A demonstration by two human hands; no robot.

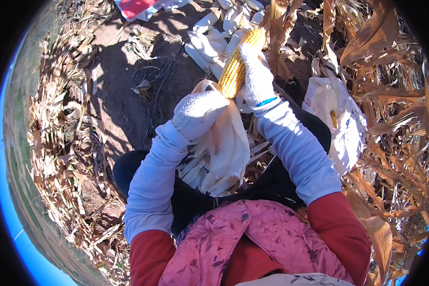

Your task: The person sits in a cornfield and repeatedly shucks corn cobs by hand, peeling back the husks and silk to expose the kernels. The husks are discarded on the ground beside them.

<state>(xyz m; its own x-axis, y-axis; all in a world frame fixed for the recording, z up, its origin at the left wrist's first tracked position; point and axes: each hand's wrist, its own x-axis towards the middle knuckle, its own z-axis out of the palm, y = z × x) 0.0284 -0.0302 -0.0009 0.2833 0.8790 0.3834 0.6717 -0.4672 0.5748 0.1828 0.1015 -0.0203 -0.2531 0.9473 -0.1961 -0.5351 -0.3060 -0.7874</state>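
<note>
A yellow ear of corn (232, 74) lies slantwise in front of me, its kernels bare along most of the length. Around its upper half is my right hand (256, 73), in a white knit glove with a blue cuff edge. My left hand (200, 111), gloved the same way, is closed on pale corn husk (232, 139) at the ear's lower tip. The husk hangs down between my knees, with brownish silk on it. Both gloves hide the fingers, and the ear's far end is partly covered by my right hand.
White husks (209, 46) lie heaped beyond the ear. To my right, a whitish sack (334, 132) has a small yellow cob piece (334, 119) on it. Dry corn stalks (386, 107) crowd the right side; more dry stalks (64, 118) lie left. A red-and-white bag (139, 8) sits at the top.
</note>
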